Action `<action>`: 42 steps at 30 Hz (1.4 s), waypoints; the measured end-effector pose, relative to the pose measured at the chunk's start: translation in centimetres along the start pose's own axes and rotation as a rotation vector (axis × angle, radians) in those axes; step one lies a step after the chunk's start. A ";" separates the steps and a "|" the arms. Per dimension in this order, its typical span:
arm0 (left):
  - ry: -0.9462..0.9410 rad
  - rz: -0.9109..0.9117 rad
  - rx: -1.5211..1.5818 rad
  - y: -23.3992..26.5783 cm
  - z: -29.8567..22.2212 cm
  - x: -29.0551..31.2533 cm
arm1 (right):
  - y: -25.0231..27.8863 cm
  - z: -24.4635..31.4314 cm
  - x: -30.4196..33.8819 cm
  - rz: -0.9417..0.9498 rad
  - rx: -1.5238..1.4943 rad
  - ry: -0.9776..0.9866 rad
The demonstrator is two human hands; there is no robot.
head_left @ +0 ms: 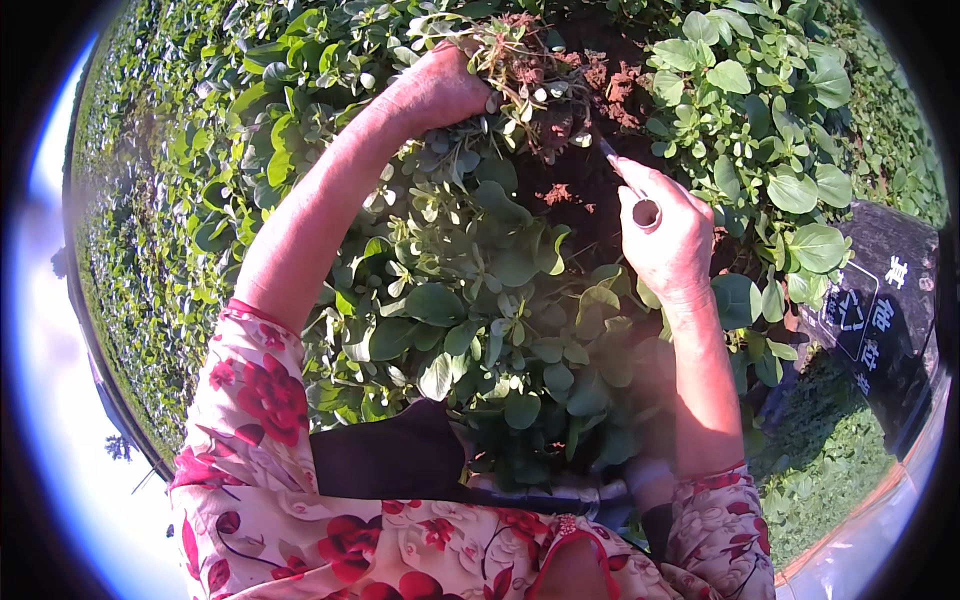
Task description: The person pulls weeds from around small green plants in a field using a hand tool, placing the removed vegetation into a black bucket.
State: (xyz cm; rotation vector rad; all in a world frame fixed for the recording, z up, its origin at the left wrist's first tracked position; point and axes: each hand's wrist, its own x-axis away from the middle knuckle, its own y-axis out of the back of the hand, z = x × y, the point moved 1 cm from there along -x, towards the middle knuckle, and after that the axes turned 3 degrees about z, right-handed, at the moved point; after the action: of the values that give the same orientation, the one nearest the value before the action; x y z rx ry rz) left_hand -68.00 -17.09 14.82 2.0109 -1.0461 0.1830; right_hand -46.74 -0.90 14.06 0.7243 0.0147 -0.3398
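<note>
My left hand (450, 88) is closed round a clump of uprooted weeds (522, 72), whose pale roots carry reddish soil. To the right and nearer, my right hand (668, 238) grips a hand tool by its hollow, tube-like handle (647, 214). A thin dark metal part of the tool points from my fingers toward the clump; its far end is lost against the soil and roots, so its exact kind does not show. Bare reddish-brown earth (560, 195) lies between the two hands, with crumbly clods (622, 95) just beyond.
Leafy green plants (435, 305) grow densely below and left of my hands. More broad-leaved plants (795, 190) stand at the right. A black bag (880, 310) with white printing lies at the right edge, beside low greenery (830, 480).
</note>
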 end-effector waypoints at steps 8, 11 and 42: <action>0.033 0.099 -0.425 -2.5 5.3 -5.2 | 9.6 1.5 -0.6 0.696 0.448 0.032; -0.064 0.118 0.059 -3.4 -1.3 -1.1 | 16.7 4.5 1.3 0.895 0.622 0.023; -0.694 0.110 -0.506 -12.8 -62.3 9.2 | 26.1 13.1 9.5 0.445 0.540 0.196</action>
State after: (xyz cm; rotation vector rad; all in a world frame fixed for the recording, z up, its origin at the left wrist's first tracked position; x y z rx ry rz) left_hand -38.22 26.97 50.89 1.5631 -1.4465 -0.7064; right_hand -31.03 5.92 39.53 1.2644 -0.0545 0.1666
